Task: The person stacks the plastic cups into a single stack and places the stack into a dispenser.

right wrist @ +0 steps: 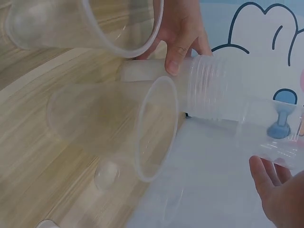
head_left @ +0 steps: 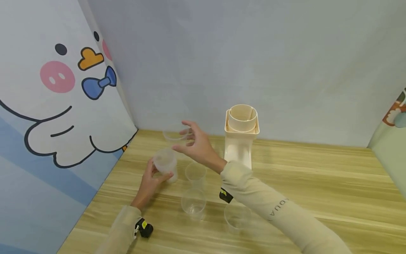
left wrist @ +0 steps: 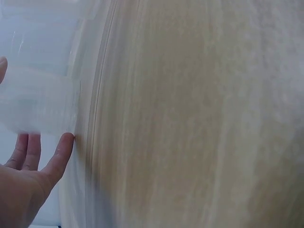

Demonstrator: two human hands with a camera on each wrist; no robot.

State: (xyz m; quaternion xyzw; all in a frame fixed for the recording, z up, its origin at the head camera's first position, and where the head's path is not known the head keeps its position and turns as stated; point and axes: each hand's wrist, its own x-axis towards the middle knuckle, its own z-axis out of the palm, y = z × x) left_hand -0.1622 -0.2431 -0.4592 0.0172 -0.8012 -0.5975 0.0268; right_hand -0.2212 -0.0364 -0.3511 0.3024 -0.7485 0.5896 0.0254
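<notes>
A stack of clear plastic cups (head_left: 165, 162) stands at the left of the wooden table, its nested rims (right wrist: 204, 90) showing as ridges in the right wrist view. My left hand (head_left: 152, 181) grips this stack round its side, thumb toward me. Just beyond and above the stack, my right hand (head_left: 201, 146) holds a single clear cup (head_left: 175, 135) between thumb and fingers. That cup is apart from the stack's rims. In the left wrist view the left hand's fingers (left wrist: 59, 154) lie against the stack (left wrist: 40, 102).
Single clear cups stand upright on the table: one beside the stack (head_left: 195, 172), one nearer (head_left: 193, 201), another below the right forearm (head_left: 237, 216). A cream plastic holder with a round collar (head_left: 242, 120) stands by the back wall. A printed cloth wall (head_left: 95, 141) borders the left.
</notes>
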